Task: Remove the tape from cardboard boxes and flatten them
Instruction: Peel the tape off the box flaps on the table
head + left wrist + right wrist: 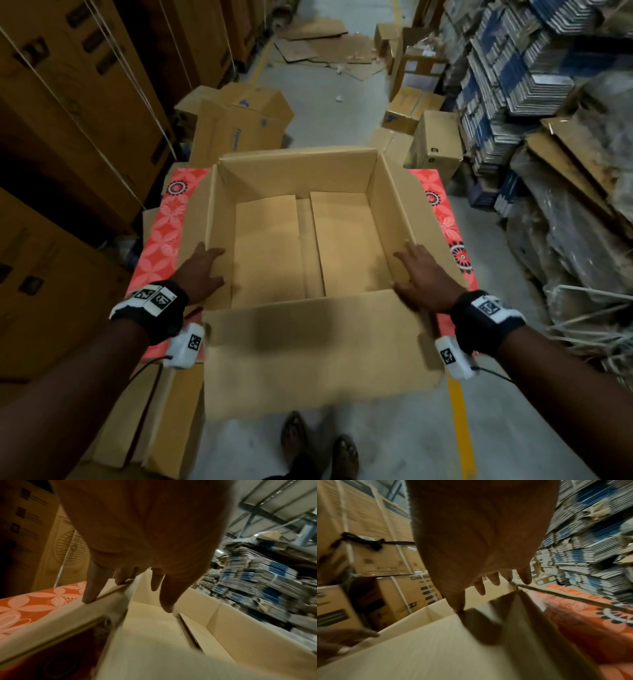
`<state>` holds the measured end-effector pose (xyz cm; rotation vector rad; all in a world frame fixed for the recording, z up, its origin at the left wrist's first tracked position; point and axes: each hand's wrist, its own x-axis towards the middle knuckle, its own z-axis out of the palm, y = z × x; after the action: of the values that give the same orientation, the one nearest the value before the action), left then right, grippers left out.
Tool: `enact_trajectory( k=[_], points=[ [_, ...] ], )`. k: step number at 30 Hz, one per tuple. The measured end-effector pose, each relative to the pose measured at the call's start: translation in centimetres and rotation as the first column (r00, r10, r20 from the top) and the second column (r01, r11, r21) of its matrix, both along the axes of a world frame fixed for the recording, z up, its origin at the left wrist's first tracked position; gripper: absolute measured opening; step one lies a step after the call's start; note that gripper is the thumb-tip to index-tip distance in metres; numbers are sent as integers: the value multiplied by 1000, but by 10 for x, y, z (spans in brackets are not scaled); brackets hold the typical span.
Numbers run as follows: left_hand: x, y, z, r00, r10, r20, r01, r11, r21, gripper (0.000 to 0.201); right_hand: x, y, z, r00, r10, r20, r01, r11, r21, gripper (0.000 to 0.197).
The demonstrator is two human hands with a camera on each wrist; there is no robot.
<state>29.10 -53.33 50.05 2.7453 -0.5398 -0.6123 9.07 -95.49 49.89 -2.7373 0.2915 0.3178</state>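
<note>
A large open cardboard box point(301, 240) sits upright on a counter point(161, 233) covered in a red cloth with a white flower pattern, in a warehouse aisle. The box is seen from above. Its top flaps are folded outward, and the near flap point(308, 349) hangs toward the person over the counter's front edge. Inside, only the box's own bottom flaps show, two wide panels with a narrow strip between them; nothing else lies in it. No tape can be made out on the box from these views.

The left hand point(202, 270) rests on the box's left wall near the front corner. Its fingers point(92, 585) are nearly straight and spread, some touching the top edge of the wall and the outer flap, the thumb and one finger reaching down inside. The right hand point(424, 277) lies on the right wall near the front corner in the same way, fingers point(494, 578) straight and spread over the rim, the thumb tip touching the cardboard by the front corner. Neither hand is curled around anything.

Behind the counter stand more cardboard boxes point(239, 126), some open. Flattened cardboard sheets point(325, 44) lie on the concrete floor point(329, 113) farther down the aisle.
</note>
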Motion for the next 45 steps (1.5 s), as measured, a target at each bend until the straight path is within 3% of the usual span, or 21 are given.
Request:
enact_trajectory(
  k=[5,9,12,17,22,27,33,37,39,41,45],
  points=[
    [-70,-10,4,996,-87,-37,90,991,100,72,-37,36,-8,982,191,-15,-191,980,-49,68],
    [-110,-18,3,985,-174,2,171,965,197,54,-38,43,-17,987,146,70,-139,986,-90,45],
    [-121,-17,1,991,-94,94,88,993,73,28,-35,46,-23,988,107,107,-97,990,-98,40],
    [-119,-21,2,991,71,114,-65,996,-61,27,-31,54,-25,982,12,187,3,997,-76,19],
    [-103,-25,20,954,125,274,-92,987,-132,24,-19,60,-20,949,-120,290,129,992,-12,6],
    [-85,-31,62,904,69,422,-15,991,-131,24,-11,70,-14,913,-198,356,192,980,52,13],
    [-62,-63,124,802,-108,587,164,986,-43,19,18,118,20,875,-102,472,18,984,179,18],
    [-55,-87,155,714,-199,671,265,964,3,17,43,158,47,823,-225,521,10,924,383,16],
    [-51,-95,167,651,-185,736,284,959,-10,21,50,166,54,775,-345,529,65,877,477,18],
    [-51,-99,175,607,-104,788,308,945,-112,41,52,166,58,713,-441,545,102,835,541,19],
    [-44,-89,161,687,198,699,181,885,-429,99,56,160,70,647,-519,559,89,779,621,16]
  ],
)
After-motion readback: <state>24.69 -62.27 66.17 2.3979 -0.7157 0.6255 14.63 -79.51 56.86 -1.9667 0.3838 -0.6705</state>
